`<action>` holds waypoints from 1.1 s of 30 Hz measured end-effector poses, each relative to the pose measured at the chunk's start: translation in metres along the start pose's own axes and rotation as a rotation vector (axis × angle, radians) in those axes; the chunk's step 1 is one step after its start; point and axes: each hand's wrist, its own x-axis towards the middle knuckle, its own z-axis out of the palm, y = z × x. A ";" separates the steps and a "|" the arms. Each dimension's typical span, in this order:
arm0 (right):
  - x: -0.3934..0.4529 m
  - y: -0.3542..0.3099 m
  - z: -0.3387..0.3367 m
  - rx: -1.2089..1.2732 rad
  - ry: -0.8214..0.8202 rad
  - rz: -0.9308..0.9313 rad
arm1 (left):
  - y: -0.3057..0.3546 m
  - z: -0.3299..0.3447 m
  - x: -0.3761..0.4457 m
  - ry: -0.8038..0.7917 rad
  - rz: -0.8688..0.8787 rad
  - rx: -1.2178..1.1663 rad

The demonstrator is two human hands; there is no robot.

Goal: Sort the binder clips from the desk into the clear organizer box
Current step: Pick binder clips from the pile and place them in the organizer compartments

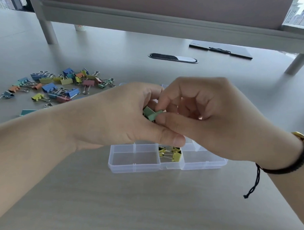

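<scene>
Green binder clip (150,114) pinched btwn left hand (123,113) & right hand (209,116) over organizer box (136,166); possibly several clips, view blocked.

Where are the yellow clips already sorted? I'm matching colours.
In the head view, the yellow binder clips lie in a near-row compartment of the clear organizer box, just below the left hand's thumb.
</scene>
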 end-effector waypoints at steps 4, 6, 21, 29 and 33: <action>0.003 0.002 -0.008 0.077 0.072 0.042 | 0.003 -0.004 -0.001 0.023 -0.079 -0.024; 0.004 0.003 -0.011 0.087 0.077 0.062 | 0.003 -0.004 -0.001 0.021 -0.101 -0.029; 0.007 0.004 -0.006 0.216 0.106 0.108 | 0.003 -0.008 0.001 0.214 0.100 0.366; 0.007 0.003 -0.010 0.372 0.132 0.209 | 0.004 -0.010 -0.003 0.382 0.303 0.388; 0.008 0.005 -0.014 0.604 0.093 0.292 | 0.003 -0.006 -0.003 0.348 0.261 0.367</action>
